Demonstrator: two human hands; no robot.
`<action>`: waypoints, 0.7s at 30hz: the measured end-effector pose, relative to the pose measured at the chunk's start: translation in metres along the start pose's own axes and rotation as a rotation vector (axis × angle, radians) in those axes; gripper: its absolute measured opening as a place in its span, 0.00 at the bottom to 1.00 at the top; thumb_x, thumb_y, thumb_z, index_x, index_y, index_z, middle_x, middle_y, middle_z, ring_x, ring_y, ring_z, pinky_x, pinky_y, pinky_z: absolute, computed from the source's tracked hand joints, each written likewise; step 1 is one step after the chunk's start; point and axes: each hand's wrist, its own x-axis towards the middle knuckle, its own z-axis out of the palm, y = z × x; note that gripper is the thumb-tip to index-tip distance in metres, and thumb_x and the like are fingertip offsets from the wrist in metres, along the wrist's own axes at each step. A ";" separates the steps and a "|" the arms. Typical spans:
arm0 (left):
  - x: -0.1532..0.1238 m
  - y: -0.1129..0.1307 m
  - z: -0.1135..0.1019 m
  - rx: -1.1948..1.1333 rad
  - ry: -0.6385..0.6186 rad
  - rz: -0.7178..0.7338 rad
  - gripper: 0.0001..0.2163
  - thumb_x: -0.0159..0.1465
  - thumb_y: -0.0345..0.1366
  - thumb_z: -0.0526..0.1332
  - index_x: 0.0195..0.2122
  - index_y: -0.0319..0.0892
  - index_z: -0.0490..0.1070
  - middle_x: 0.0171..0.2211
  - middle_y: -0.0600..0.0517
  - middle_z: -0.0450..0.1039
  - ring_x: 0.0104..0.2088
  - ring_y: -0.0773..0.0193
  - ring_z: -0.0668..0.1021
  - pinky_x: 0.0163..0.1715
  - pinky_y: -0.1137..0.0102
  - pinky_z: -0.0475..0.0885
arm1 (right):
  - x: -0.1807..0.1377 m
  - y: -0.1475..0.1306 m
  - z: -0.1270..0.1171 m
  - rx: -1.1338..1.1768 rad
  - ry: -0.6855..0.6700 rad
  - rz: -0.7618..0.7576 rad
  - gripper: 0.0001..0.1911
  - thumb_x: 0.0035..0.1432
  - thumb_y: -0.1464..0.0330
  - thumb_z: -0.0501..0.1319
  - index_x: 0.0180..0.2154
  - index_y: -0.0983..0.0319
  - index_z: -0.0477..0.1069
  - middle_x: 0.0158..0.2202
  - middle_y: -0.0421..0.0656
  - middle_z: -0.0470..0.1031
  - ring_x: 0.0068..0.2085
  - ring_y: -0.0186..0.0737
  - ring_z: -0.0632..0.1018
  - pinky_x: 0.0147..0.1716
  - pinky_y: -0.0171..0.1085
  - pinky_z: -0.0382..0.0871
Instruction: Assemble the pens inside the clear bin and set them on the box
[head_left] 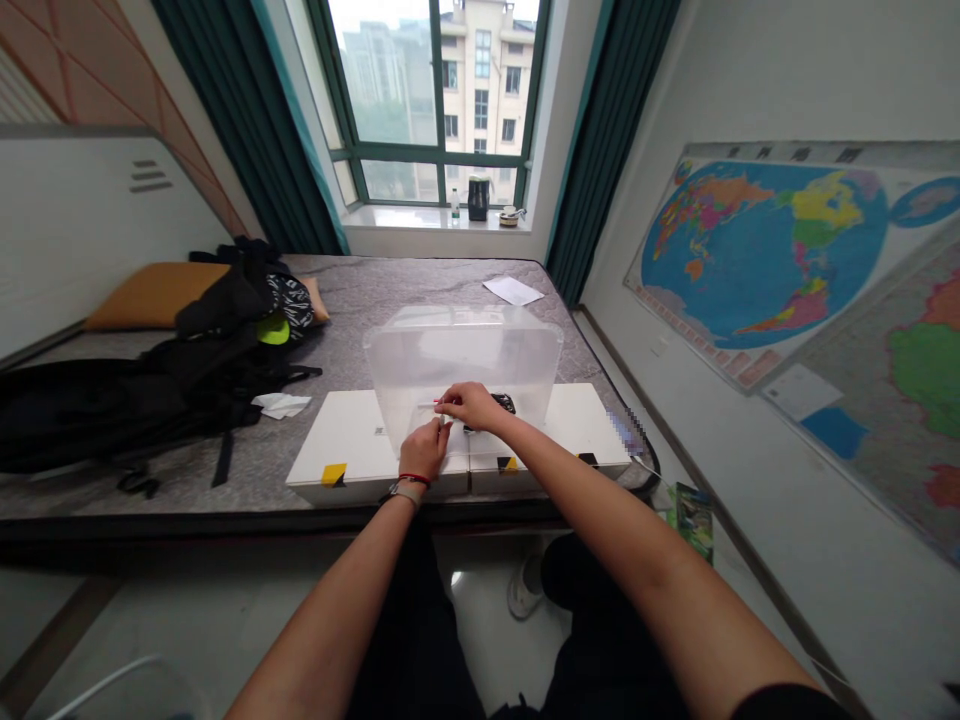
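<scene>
My left hand (pixel 424 450), with a red cord and a band on its wrist, has its fingers closed in a pinch around a tiny pale piece. Just above and to the right, the fingertips of my right hand (pixel 472 405) are pinched too, with a small red bit showing beside them. What either hand holds is too small to name. Both hands are close together in front of a translucent plastic bin (pixel 465 350). A dark patterned object (pixel 504 403) lies behind my right hand, partly hidden. Beneath the hands are two white boxes (pixel 352 430) set side by side.
The boxes sit near the front edge of a grey mattress (pixel 360 290). A black bag (pixel 97 400), dark clothes and a crumpled tissue (pixel 281 405) lie to the left. Behind the bin is a paper sheet (pixel 513 291). A wall with maps (pixel 757 260) stands right.
</scene>
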 end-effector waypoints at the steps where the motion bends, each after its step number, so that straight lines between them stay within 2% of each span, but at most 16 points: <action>1: 0.000 0.000 0.000 0.001 0.002 0.000 0.20 0.71 0.48 0.42 0.39 0.43 0.69 0.32 0.47 0.76 0.33 0.60 0.76 0.29 0.69 0.58 | 0.001 0.000 0.001 0.015 0.003 0.016 0.10 0.57 0.63 0.65 0.33 0.63 0.80 0.28 0.42 0.77 0.30 0.34 0.73 0.32 0.32 0.61; 6: 0.000 0.000 0.000 0.007 0.017 0.004 0.20 0.72 0.47 0.41 0.39 0.43 0.68 0.32 0.47 0.76 0.33 0.60 0.76 0.29 0.68 0.59 | 0.001 0.005 0.004 0.127 -0.023 0.050 0.12 0.58 0.62 0.64 0.32 0.64 0.80 0.24 0.40 0.76 0.28 0.33 0.73 0.29 0.31 0.60; 10: 0.000 -0.001 0.002 0.011 0.002 0.008 0.20 0.71 0.47 0.41 0.40 0.42 0.69 0.33 0.46 0.75 0.33 0.60 0.76 0.30 0.68 0.59 | 0.003 0.008 0.003 0.064 -0.011 0.014 0.12 0.58 0.62 0.64 0.31 0.64 0.80 0.24 0.39 0.75 0.27 0.32 0.71 0.28 0.31 0.57; 16: 0.000 -0.002 0.005 0.037 0.007 0.012 0.21 0.71 0.47 0.40 0.39 0.42 0.69 0.32 0.46 0.75 0.33 0.59 0.76 0.30 0.68 0.60 | 0.010 0.006 0.002 -0.045 -0.031 -0.049 0.09 0.57 0.63 0.65 0.33 0.62 0.80 0.29 0.42 0.78 0.30 0.34 0.73 0.32 0.32 0.59; 21: 0.000 -0.003 0.007 0.064 0.002 0.013 0.21 0.72 0.47 0.40 0.38 0.42 0.69 0.31 0.46 0.75 0.32 0.59 0.76 0.30 0.68 0.60 | 0.011 0.006 0.004 0.002 -0.060 -0.022 0.10 0.56 0.63 0.66 0.33 0.63 0.80 0.30 0.42 0.79 0.31 0.35 0.74 0.32 0.32 0.60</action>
